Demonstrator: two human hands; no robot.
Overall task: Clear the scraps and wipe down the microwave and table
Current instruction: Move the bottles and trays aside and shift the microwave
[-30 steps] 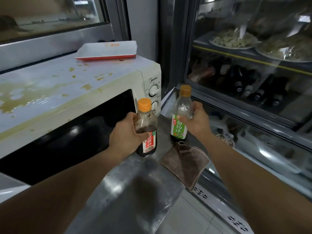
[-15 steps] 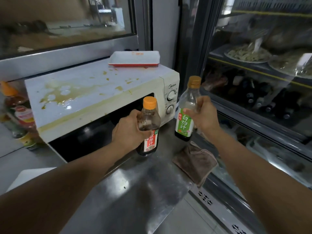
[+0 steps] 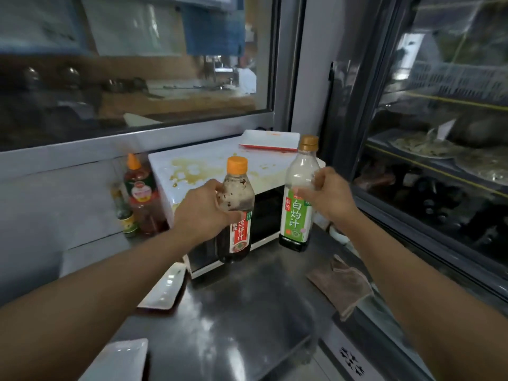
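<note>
My left hand (image 3: pixel 204 211) grips a dark sauce bottle (image 3: pixel 237 213) with an orange cap and a red label, held up in front of the microwave. My right hand (image 3: pixel 328 196) grips a nearly clear bottle (image 3: pixel 298 199) with a brown cap and a green label. The white microwave (image 3: pixel 192 171) stands behind them, its top smeared with yellowish-brown stains. A white and red tray (image 3: pixel 270 140) lies on its back right corner. A brown cloth (image 3: pixel 342 284) lies crumpled at the right edge of the steel table (image 3: pixel 247 325).
Several sauce bottles (image 3: pixel 138 193) stand left of the microwave against the wall. Two white plates, one (image 3: pixel 165 290) beside the microwave and another (image 3: pixel 118 361) at the front edge, lie on the table. A glass-fronted chiller (image 3: pixel 439 160) with dishes of food runs along the right.
Both hands have lifted the two bottles higher. The view has pulled back and turned left, bringing the sauce bottles by the wall and the white plates into sight.
</note>
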